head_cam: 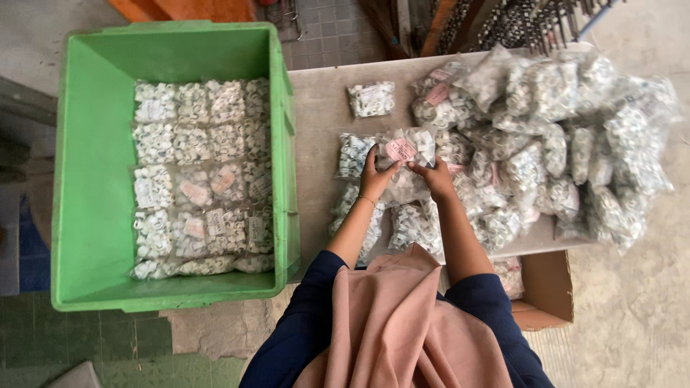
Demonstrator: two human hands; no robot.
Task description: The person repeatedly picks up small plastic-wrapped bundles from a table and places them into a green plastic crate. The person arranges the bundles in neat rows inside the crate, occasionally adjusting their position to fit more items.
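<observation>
Left hand: the left hand [374, 177] rests on the near-left edge of a clear packet [407, 152], fingers bent and pinching its plastic, thumb pointing toward the other hand.
Right hand: the right hand [433, 177] holds the same packet from its near-right edge, fingers curled down onto the plastic (the fingertips are partly hidden by the bag, so how tight the grip is I cannot tell).
Held packet: a see-through bag of small white ring-shaped parts with a pink label on top; it sits on the desk [320, 108] near the middle, touching other packets around it.
Neighbouring packets: one small bag [355, 155] lies just beside the left hand, a lone bag [371, 98] lies farther back and apart, and a few more [412, 225] lie between the forearms and the desk's near edge.
Big heap: a loose pile of similar bags [560, 136] covers the right half of the desk, some with pink labels.
Green crate: a green plastic crate [90, 165] stands to the left of the desk, touching its side; its floor holds flat rows of packed bags [201, 176], filling the right part and leaving the left part bare.
Cardboard box: a brown box [550, 287] sits under the desk's near-right corner, with a bag showing inside.
Clothing: dark blue sleeves and a dusty-pink cloth hanging in front.
</observation>
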